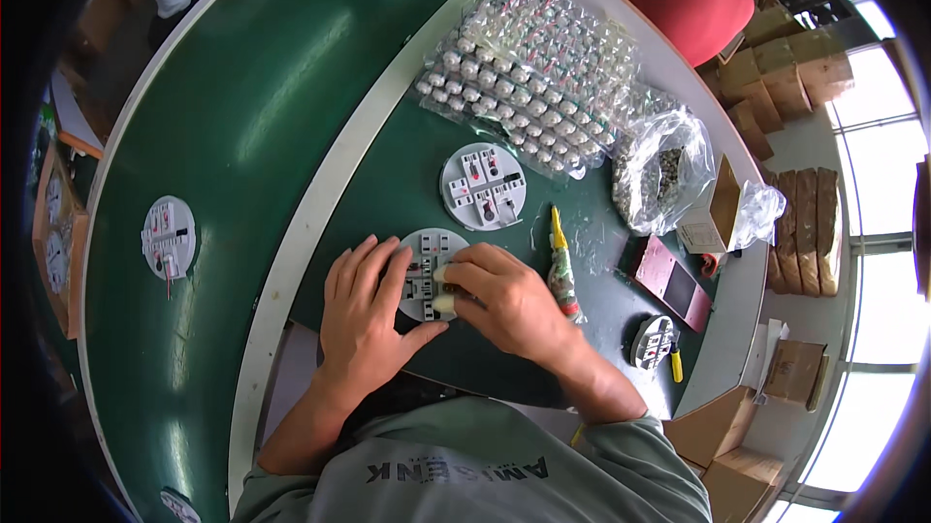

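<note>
Disc (423, 261) on green surface (364, 189): handling risks noted

White, round and fitted with small black-and-white blocks, the disc lies between both hands. Left hand (364, 329): fingers outstretched and apart along the disc's left edge. Right hand (509, 305): thumb and forefinger, in pale yellow finger covers (444, 304), bend together over the disc's right part; whether they grip anything cannot be told. Just beyond the disc sits a second disc (484, 188) of like build. To the disc's right lies a yellow-tipped tube (562, 276); farther right, a maroon device (671, 284). Well beyond it rest clear trays (529, 87) of pale domed parts.

Risks, as judged: uneven pressure from the right fingers could push a block askew; too light a hold by the left could let the disc turn; a sweep of the right forearm could roll the tube, which lies near it.

Writing: large dark lettering crosses the shirt (456, 470) on the disc's near side; wording not transcribed. Any marks on the blocks are too small to read.
</note>
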Motion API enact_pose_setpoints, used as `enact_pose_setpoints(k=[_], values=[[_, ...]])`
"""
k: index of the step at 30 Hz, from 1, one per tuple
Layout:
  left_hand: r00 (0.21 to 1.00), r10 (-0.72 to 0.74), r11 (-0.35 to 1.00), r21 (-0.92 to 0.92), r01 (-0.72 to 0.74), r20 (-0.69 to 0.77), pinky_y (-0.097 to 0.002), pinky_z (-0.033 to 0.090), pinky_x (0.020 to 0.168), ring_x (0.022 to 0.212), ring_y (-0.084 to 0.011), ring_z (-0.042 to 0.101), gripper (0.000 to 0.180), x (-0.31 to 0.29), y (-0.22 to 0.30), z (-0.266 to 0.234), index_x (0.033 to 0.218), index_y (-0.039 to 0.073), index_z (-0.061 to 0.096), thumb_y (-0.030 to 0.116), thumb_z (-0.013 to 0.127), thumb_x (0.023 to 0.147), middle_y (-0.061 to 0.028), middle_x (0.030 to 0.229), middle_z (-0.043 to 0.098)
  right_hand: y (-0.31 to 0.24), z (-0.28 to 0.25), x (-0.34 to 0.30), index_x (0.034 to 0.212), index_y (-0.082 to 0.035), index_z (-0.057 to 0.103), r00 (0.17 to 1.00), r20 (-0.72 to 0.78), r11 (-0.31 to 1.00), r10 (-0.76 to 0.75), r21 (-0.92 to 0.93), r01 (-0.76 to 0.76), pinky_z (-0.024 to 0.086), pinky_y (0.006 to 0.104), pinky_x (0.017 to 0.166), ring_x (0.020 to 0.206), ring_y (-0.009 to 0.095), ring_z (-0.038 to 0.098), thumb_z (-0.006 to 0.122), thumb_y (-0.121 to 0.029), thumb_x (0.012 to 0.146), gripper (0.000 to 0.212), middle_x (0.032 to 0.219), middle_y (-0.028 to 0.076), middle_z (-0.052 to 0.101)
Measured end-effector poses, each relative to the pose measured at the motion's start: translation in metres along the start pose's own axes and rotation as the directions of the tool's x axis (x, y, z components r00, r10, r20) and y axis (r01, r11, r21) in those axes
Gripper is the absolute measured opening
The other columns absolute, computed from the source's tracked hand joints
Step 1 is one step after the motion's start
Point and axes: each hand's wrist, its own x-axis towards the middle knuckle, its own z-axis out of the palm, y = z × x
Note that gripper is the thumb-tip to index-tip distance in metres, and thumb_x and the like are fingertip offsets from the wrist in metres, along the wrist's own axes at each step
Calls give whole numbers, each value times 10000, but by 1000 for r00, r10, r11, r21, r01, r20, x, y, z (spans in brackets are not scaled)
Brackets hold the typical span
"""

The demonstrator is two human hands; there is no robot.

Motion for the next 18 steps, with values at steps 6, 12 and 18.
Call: enact_pose_setpoints(k=[6, 12, 18], values=[[1000, 2, 999, 40, -2, -1, -573, 376, 1180, 1411, -400, 512, 946, -2, -2, 2, 1436, 5, 576, 407, 967, 675, -175, 1489, 569, 32, -93, 109, 1258, -19, 697, 957, -280, 979, -81, -201, 24, 555, 411, 834, 896, 371, 688, 642, 17, 921, 343, 1059, 191, 744], [998, 49, 998, 33, -48, -27, -578, 384, 1172, 1387, -392, 532, 918, 4, -5, 5, 1416, 5, 590, 457, 947, 701, -183, 1471, 578, 112, -140, 226, 1325, -49, 690, 972, -122, 794, -201, -601, 89, 553, 423, 961, 1027, 387, 696, 576, 26, 936, 412, 1173, 172, 749], [999, 29, 999, 21, -28, -33, -573, 393, 1169, 1368, -377, 553, 893, 1, -8, 6, 1406, 17, 598, 479, 937, 721, -180, 1450, 592, 109, -140, 236, 1295, -33, 685, 988, 52, 771, -146, -619, 147, 499, 469, 1110, 1284, 388, 627, 576, 65, 869, 451, 1320, 182, 698]])
